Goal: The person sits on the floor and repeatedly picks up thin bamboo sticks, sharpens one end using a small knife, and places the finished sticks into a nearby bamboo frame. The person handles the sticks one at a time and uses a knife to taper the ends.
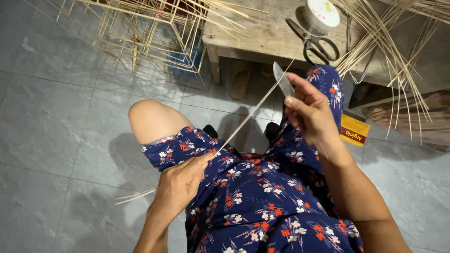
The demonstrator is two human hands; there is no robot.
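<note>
head-worn camera, looking steeply down, close over lap (262,197)

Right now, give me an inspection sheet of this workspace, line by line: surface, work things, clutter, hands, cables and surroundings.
Surface: low wooden bench on a grey tiled floor.
Work things: thin bamboo strip running across the lap; knife set against it.
Clutter: scissors, white tape roll, loose bamboo strips on the bench; two slivers on the floor.
Hands: left hand pinches the strip's lower end; right hand grips the knife.
Cables: nothing seen.
Surroundings: bamboo stick frames stacked at the bench's left; sandal beneath it; yellow-and-red packet on the floor.
</note>
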